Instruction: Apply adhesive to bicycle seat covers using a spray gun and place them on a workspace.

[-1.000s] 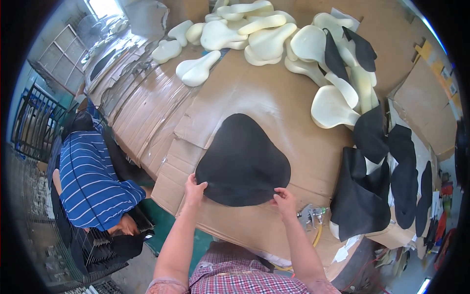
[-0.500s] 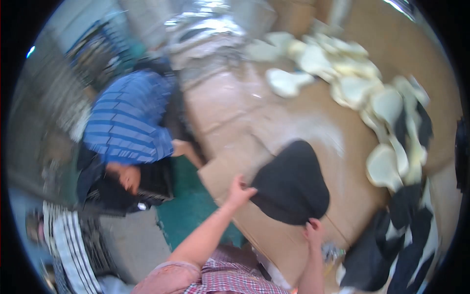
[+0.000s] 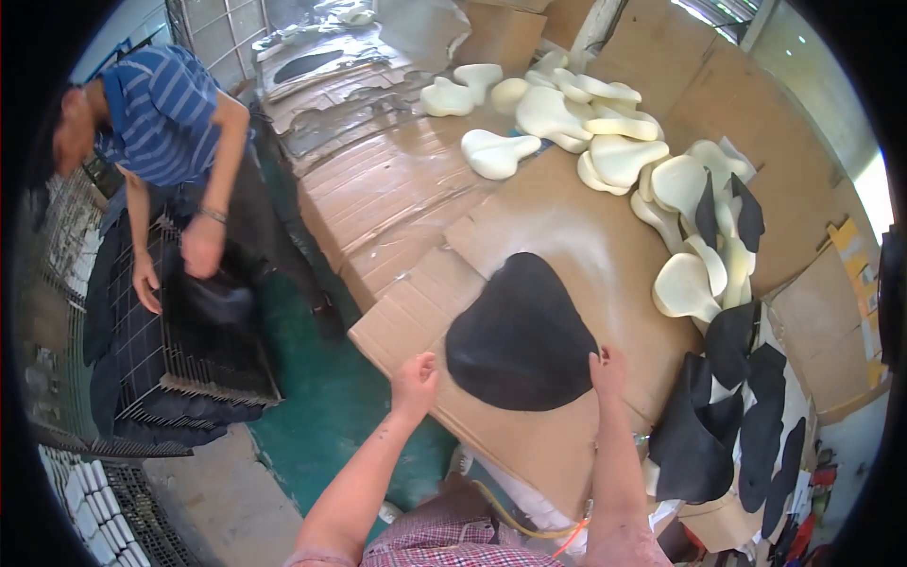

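Observation:
A black saddle cover (image 3: 520, 335), a rounded triangular sheet with its narrow end away from me, lies spread on the cardboard-covered table (image 3: 557, 208). At its right edge, my right hand (image 3: 609, 371) is closed, with thumb and finger pinching the rim. My left hand (image 3: 414, 386) is held just off the cover's left edge with its fingers curled in; a small gap shows between them, and I see nothing in that hand. Cream foam saddle pads (image 3: 619, 159) are heaped along the far and right sides of the table.
More black covers (image 3: 699, 439) lie at the right edge. Plastic-wrapped stacks (image 3: 321, 61) stand at the back. On the left, a person in a blue striped shirt (image 3: 170, 113) bends over a wire crate (image 3: 142, 331) of dark material. An orange-and-yellow hose (image 3: 529, 527) runs near my waist.
The cover has come down flat on the cardboard. My left hand has left its edge and drawn back, while the right stays at the rim. The other person has turned to the crate.

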`<state>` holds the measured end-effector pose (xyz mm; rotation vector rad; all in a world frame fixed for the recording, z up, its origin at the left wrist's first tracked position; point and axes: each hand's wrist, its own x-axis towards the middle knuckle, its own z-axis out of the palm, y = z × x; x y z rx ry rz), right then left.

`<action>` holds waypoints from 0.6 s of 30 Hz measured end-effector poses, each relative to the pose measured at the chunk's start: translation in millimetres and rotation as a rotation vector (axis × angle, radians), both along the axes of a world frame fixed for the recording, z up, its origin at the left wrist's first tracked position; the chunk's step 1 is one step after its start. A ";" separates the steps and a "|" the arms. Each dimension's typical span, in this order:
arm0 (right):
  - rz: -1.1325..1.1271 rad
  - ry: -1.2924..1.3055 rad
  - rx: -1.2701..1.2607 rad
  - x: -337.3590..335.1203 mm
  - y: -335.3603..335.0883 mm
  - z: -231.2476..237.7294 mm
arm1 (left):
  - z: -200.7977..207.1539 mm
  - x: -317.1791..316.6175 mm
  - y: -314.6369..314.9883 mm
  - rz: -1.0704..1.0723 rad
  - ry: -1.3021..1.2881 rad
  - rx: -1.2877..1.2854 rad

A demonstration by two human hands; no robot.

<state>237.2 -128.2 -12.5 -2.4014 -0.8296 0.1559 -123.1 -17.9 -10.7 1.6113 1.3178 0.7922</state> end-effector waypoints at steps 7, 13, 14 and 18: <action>0.192 -0.293 -0.262 31.8 12.9 -29.0 | -7.1 131.1 -0.9 -0.388 0.493 0.447; 0.245 -0.278 0.077 17.4 -71.6 19.8 | -22.8 153.0 24.1 -0.430 0.657 0.537; 0.271 -0.295 -0.009 3.3 -99.9 30.2 | -20.3 149.6 26.1 -0.427 0.660 0.543; 0.217 -0.283 -0.193 -55.0 -203.5 34.7 | -7.5 160.2 10.9 -0.560 0.682 0.541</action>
